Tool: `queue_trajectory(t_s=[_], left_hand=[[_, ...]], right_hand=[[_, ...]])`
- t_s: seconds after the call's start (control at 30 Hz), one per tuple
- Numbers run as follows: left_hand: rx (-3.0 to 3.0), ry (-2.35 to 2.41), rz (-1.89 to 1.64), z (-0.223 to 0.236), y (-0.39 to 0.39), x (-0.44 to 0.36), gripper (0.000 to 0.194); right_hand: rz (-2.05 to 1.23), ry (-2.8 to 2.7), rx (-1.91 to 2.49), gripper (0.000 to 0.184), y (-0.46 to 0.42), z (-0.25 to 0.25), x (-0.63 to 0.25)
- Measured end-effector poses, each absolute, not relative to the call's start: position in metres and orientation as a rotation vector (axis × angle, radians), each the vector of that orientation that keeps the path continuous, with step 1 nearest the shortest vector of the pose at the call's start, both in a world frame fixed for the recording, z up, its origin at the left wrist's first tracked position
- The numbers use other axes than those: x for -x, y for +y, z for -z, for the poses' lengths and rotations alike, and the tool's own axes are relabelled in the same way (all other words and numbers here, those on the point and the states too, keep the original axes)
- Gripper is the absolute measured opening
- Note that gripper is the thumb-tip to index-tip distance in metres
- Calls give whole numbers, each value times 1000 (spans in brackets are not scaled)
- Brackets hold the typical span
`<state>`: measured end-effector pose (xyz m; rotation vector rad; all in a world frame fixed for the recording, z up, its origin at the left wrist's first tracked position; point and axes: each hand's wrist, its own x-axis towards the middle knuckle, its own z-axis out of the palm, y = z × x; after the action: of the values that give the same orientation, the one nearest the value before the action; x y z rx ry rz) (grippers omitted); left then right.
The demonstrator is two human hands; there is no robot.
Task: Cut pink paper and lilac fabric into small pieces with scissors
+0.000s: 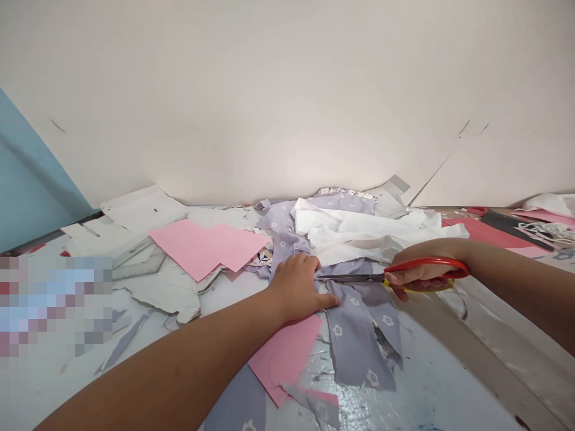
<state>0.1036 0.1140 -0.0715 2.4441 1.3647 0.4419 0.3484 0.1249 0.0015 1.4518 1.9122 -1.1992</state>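
My right hand (420,276) grips a pair of scissors (359,278) with a red and a yellow handle loop. Their metal blades point left into lavender fabric (354,335) printed with white flowers. Close to the blade tips, my left hand (299,284) holds that fabric down against the table, thumb stretched to the right and fingers curled over; the fingertips are partly hidden. A flap of the lavender cloth hangs toward me below the blades. White crumpled fabric (359,230) lies just beyond both hands. Under my left wrist is pink paper (287,353).
A cut pink sheet (206,245), a clear set square (139,263) and torn white card (135,209) lie to the left. Red paper (489,230) and white cord (545,230) are at the right. A pale wall (287,102) rises behind the table.
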Motion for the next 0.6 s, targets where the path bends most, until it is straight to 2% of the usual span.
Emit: queue_trajectory(t_s=[0.6], left_hand=[[-2452,1351,-427,72,115,-103,57]], right_hand=[[1188,1945,-1458,61,121,6,-352]])
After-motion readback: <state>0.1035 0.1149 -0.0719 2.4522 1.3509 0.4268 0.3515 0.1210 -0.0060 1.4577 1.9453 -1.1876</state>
